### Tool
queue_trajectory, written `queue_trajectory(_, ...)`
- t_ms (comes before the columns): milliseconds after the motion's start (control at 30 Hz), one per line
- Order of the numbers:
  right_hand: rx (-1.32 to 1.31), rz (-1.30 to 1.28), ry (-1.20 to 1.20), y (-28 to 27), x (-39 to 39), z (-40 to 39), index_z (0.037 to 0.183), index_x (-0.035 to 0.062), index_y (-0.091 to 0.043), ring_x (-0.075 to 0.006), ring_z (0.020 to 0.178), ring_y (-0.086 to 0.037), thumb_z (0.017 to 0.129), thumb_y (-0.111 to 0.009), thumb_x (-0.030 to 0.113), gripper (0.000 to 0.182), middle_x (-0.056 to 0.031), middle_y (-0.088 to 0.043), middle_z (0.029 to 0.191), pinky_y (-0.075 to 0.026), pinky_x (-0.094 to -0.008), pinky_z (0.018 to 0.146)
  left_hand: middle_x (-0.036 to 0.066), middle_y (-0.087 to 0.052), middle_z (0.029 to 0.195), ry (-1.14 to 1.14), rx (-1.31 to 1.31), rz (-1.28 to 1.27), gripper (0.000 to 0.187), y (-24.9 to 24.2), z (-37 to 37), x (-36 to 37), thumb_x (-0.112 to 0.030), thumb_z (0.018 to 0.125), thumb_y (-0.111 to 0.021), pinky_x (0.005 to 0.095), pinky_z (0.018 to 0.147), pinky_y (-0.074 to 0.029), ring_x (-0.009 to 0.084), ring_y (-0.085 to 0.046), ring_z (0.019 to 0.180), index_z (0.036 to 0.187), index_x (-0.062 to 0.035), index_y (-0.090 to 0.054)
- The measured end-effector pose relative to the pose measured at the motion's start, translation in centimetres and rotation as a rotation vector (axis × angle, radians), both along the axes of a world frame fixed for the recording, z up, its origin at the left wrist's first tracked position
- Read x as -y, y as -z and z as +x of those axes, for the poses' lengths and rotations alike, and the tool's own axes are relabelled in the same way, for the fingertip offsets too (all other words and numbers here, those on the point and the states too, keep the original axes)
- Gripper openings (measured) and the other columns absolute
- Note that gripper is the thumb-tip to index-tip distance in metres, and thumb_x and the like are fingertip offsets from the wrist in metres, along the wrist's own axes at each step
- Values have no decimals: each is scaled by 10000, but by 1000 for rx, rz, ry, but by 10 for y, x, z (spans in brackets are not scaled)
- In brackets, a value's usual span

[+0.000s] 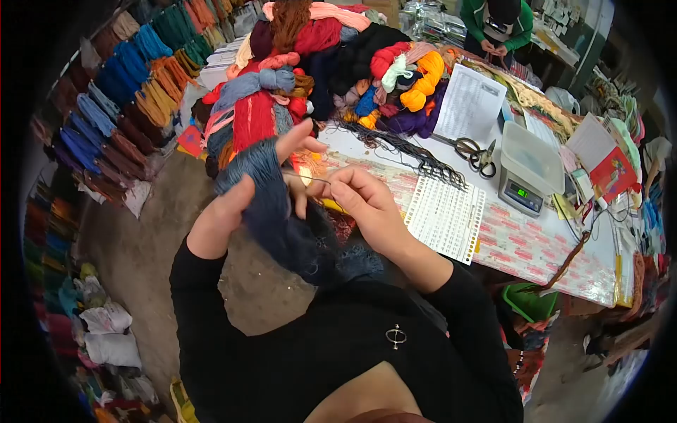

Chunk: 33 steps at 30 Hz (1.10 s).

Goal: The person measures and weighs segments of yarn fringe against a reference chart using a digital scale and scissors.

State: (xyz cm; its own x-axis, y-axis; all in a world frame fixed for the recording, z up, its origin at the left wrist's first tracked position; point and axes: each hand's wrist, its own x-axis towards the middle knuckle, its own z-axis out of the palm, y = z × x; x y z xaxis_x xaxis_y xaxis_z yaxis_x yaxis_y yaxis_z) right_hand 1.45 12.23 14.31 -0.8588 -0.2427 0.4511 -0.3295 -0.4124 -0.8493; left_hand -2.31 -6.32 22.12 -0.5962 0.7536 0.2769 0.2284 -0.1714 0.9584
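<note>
A dark blue-grey skein of yarn [271, 218] hangs over my left hand [224, 215], which has its thumb on the near side and its fingers showing beyond the strands. The lower part of the skein droops towards my lap. To its right, my right hand [370, 211] pinches a thin dark strand [316, 179] between thumb and fingertips. That strand runs across to the fingers of my left hand. Part of the left palm is hidden behind the yarn.
Ahead, the table [529, 243] carries a heap of coloured skeins [254, 116], black scissors [482, 161], a digital scale [522, 194], a printed sheet [471, 102] and a punched card [443, 220]. Yarn racks [134, 70] line the left. A person in green [518, 35] works at the back.
</note>
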Motion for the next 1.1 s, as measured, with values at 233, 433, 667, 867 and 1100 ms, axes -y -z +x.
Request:
queue_trajectory(233, 368, -308, -561, 28, 35, 3, 1208, 21, -448, -160, 983, -549, 940, -390, 460, 517, -108, -599, 1029, -423, -301, 865, 186, -409, 1317, -410, -1440, -718, 631, -21, -4, -3, -507, 833, -462, 383, 964, -332, 334, -431, 1156, 1280, -63, -504)
queue_trajectory(433, 583, -154, -933, 24, -4, 24, 1127, -23, -451, -123, 435, -487, 807, -620, 164, 408, -50, -500, 617, -489, -312, 588, 138, -549, 1227, -491, 268, -428, 700, 60, -59, 99, -553, 847, -478, 354, 947, -401, 248, -532, 1122, 1230, 32, -510)
queue_trajectory(667, 990, -59, -1017, 24, 16, 28, 1126, -17, -468, -73, 402, -424, 840, -582, 118, 336, -31, -470, 600, -447, -260, 475, 134, -560, 1182, 181, 246, -156, 376, 119, -23, 25, -257, 938, -452, 331, 977, -382, 220, -538, 1090, 1144, 42, -548)
queue_trajectory(867, 862, 84, -689, 42, -26, -5, 759, 14, -545, -89, 385, -438, 780, -610, 80, 95, -49, -508, 569, -443, -262, 469, 102, -618, 890, 859, 1032, -355, 366, 207, -2, 31, -274, 936, -478, 245, 531, -454, 121, -590, 641, 1143, 24, -529)
queue_trajectory(1100, 549, 428, -544, 85, -10, -16, 959, -14, -577, -92, 573, -509, 710, -655, 80, 277, -26, -567, 710, -425, -234, 547, 175, -572, 884, 783, 422, 43, 579, 95, -17, 67, -374, 933, -453, 235, 408, -446, 145, -536, 425, 1362, -10, -314)
